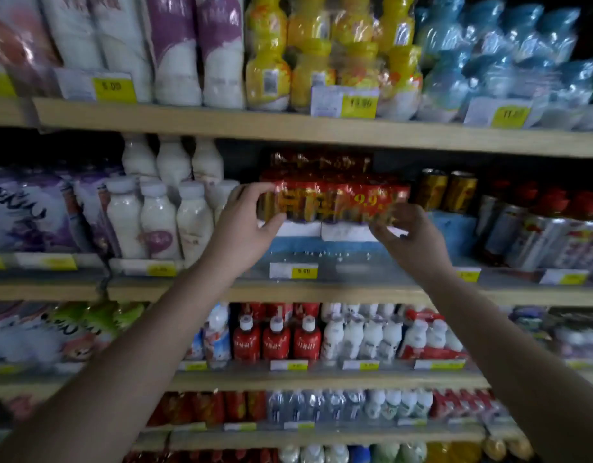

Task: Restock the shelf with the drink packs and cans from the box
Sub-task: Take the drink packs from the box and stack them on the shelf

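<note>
a person's left hand curls thumb and fingers around the left end of a red shrink-wrapped can pack. the right hand pinches its lower right corner with bent fingers. both arms reach up and forward. the pack sits on a white and blue pack on the middle shelf.

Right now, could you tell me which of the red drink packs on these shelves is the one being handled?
The red-and-gold shrink-wrapped pack on the second shelf from the top, marked 9.9. The left hand and right hand grip its two ends; the other packs sit untouched.
</note>
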### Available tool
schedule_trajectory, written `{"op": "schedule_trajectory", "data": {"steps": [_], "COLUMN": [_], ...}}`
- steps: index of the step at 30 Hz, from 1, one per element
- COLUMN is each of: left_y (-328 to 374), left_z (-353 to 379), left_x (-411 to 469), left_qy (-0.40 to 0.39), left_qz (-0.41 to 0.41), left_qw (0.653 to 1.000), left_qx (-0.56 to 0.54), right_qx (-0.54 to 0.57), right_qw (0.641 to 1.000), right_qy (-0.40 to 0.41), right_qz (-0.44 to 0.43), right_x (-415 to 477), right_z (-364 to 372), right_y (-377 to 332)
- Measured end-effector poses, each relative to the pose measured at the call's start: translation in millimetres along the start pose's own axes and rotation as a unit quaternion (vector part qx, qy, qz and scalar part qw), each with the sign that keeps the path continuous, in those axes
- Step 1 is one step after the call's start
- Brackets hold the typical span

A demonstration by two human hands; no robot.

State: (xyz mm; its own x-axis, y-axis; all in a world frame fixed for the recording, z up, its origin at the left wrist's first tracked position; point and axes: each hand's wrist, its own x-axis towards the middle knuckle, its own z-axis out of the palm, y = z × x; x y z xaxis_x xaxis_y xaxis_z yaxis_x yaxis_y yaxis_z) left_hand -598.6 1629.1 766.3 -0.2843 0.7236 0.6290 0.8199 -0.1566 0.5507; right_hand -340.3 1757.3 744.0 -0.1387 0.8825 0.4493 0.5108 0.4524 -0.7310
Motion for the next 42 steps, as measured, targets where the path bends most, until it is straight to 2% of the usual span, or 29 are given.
{"op": "schedule_trajectory", "data": {"steps": [9, 19, 27, 30, 33, 38, 42], "left_y": [-38.4, -92.2, -181.0, -221.5, -259.1, -310.9, -347.0], "left_z": [3.9, 46.2, 145.1, 187.5, 224.8, 286.2, 331.6], "left_x": [-99.2, -213.6, -367.5, -439.0, -501.7, -586.7, -638.1], "left_qy": [-0.119, -0.218, -0.269, -0.299, -0.343, -0.402, -0.414], "left_qz": [0.005, -0.107, -0.226, -0.277, -0.357, -0.421, -0.420], "left_qw": [0.992, 0.970, 0.936, 0.913, 0.869, 0.812, 0.804], "left_qx": [-0.042, -0.023, 0.015, 0.021, 0.028, 0.048, 0.083], "right_qx": [0.017, -0.019, -0.031, -0.055, -0.103, -0.178, -0.235], "right_qw": [0.995, 0.974, 0.946, 0.928, 0.902, 0.871, 0.846], "right_qy": [-0.098, -0.222, -0.290, -0.319, -0.359, -0.403, -0.433], "right_qz": [-0.004, 0.040, 0.144, 0.186, 0.217, 0.219, 0.203], "right_x": [-138.5, -237.0, -319.4, -359.2, -398.2, -457.4, -493.9], "right_z": [46.6, 80.0, 157.2, 191.5, 224.7, 270.5, 304.1], "right_y": [-7.2, 79.5, 214.2, 276.1, 332.8, 412.3, 471.0]}}
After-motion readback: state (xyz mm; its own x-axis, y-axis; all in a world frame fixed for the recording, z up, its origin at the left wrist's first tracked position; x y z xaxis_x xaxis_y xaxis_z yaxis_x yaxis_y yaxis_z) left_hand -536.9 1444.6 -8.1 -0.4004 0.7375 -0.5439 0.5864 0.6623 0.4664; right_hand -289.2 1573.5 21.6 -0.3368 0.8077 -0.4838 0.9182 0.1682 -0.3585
